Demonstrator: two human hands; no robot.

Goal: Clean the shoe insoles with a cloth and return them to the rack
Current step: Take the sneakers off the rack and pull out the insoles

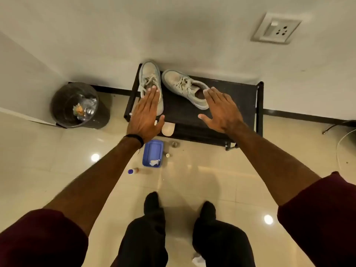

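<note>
Two pale sneakers stand on top of a black shoe rack (pixel 237 97) against the wall: the left sneaker (pixel 149 78) points away from me, the right sneaker (pixel 183 83) lies angled. My left hand (pixel 145 116) hovers flat and open above the heel of the left sneaker. Held flat with fingers spread, my right hand (pixel 221 108) is over the heel of the right sneaker. Both hands hold nothing. A pale insole end (pixel 168 128) sticks out from a lower shelf. A blue tray (pixel 152 156) on the floor holds a white cloth (pixel 155 162).
A black waste bin (pixel 77 105) with a clear liner stands in the left corner. A small bottle with a blue cap (pixel 137 171) lies on the tiled floor near the tray. A wall socket (pixel 276 30) is at upper right. My feet stand below the tray.
</note>
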